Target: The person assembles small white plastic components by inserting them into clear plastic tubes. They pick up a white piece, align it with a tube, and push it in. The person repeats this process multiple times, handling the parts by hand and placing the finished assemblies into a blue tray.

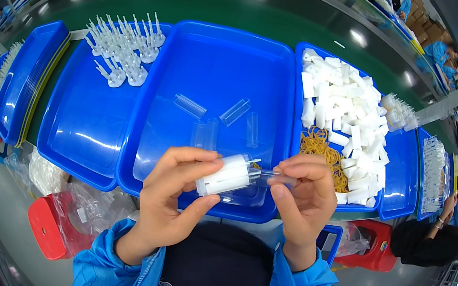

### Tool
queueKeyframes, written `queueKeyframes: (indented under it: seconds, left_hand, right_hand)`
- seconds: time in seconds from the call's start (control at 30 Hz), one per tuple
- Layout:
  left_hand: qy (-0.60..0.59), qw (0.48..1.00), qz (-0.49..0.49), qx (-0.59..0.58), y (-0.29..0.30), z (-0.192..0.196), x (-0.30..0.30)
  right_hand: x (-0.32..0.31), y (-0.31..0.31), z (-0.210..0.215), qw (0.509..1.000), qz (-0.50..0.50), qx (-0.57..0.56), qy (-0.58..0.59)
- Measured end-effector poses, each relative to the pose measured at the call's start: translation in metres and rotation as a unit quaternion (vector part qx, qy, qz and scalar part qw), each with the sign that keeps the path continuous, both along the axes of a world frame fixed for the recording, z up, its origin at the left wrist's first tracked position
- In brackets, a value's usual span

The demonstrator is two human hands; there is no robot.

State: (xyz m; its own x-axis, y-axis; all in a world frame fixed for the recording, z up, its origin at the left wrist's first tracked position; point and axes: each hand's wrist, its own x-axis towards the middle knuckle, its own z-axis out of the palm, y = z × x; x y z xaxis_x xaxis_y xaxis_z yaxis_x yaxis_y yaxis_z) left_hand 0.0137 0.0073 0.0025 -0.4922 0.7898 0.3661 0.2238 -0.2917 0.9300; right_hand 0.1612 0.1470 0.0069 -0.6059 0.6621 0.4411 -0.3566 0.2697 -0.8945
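Note:
My left hand [172, 193] grips a bundle of white plastic cylinders [224, 176] between thumb and fingers, held over the near edge of the middle blue tray [222, 66]. My right hand [304, 197] pinches a clear plastic tube [271, 176] that meets the right end of the bundle. Several clear caps [235, 112] lie loose in the middle tray. White plastic pieces [345, 107] and yellow rubber bands [322, 147] fill the right blue tray [399, 179].
The left blue tray [76, 127] holds several white pointed nozzle parts [122, 49]. More blue trays [24, 79] are stacked at far left. Red stools [47, 226] and clear bags sit below the table edge. Another person [444, 237] sits at right.

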Motion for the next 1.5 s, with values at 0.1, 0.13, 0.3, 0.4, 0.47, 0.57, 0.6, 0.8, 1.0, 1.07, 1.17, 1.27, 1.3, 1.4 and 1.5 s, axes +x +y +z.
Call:
queueKeyframes:
  seconds: [0.1, 0.13, 0.3, 0.4, 0.47, 0.57, 0.6, 0.8, 1.0, 1.07, 1.17, 1.27, 1.3, 1.4, 1.5]
  left_hand:
    - [0.048, 0.998, 0.0, -0.027, -0.001, 0.001, 0.0]
    - [0.057, 0.998, -0.001, -0.027, -0.001, 0.0, -0.001]
    - [0.08, 0.996, 0.013, -0.022, 0.001, -0.001, 0.0]
    - [0.125, 0.992, 0.008, -0.007, 0.002, -0.001, -0.004]
    - [0.129, 0.992, 0.006, 0.0, 0.001, 0.0, -0.004]
    - [0.081, 0.997, 0.017, 0.008, 0.003, 0.0, 0.004]
    - [0.086, 0.996, 0.006, 0.009, 0.003, -0.001, 0.002]
    - [0.15, 0.988, 0.047, 0.011, 0.005, -0.005, 0.012]
    - [0.296, 0.947, 0.102, 0.064, 0.012, -0.012, 0.019]
    - [0.303, 0.944, 0.112, 0.06, 0.012, -0.013, 0.02]
    - [0.307, 0.943, 0.114, 0.06, 0.014, -0.018, 0.021]
    - [0.31, 0.943, 0.11, 0.059, 0.016, -0.02, 0.022]
    - [0.311, 0.943, 0.108, 0.058, 0.016, -0.021, 0.022]
    - [0.322, 0.938, 0.124, 0.039, 0.011, -0.023, 0.02]
    - [0.265, 0.955, 0.135, 0.02, 0.006, -0.015, 0.012]
  right_hand:
    - [-0.001, -0.001, -0.004, 1.0, -0.008, 0.002, 0.006]
    - [-0.001, -0.001, -0.005, 1.0, -0.009, 0.0, 0.01]
    - [-0.001, 0.0, -0.006, 1.0, -0.013, 0.003, 0.007]
    - [0.0, 0.005, -0.003, 1.0, 0.017, -0.008, -0.011]
    - [-0.001, 0.007, -0.003, 0.998, 0.042, -0.043, -0.009]
    - [-0.003, 0.005, 0.0, 0.992, 0.043, -0.122, 0.003]
    - [-0.006, 0.001, 0.002, 0.987, 0.028, -0.157, 0.006]
    - [-0.008, 0.0, -0.003, 0.996, -0.064, -0.044, -0.032]
    - [-0.009, -0.017, 0.011, 0.964, -0.15, 0.153, -0.158]
    - [-0.009, -0.019, 0.011, 0.95, -0.166, 0.186, -0.186]
    - [-0.015, -0.024, 0.006, 0.926, -0.219, 0.24, -0.193]
    - [-0.017, -0.028, 0.002, 0.898, -0.27, 0.291, -0.189]
    - [-0.017, -0.028, 0.002, 0.898, -0.266, 0.292, -0.192]
    - [-0.015, -0.025, 0.003, 0.916, -0.22, 0.279, -0.184]
    - [-0.011, -0.005, 0.007, 0.96, -0.108, 0.212, -0.15]
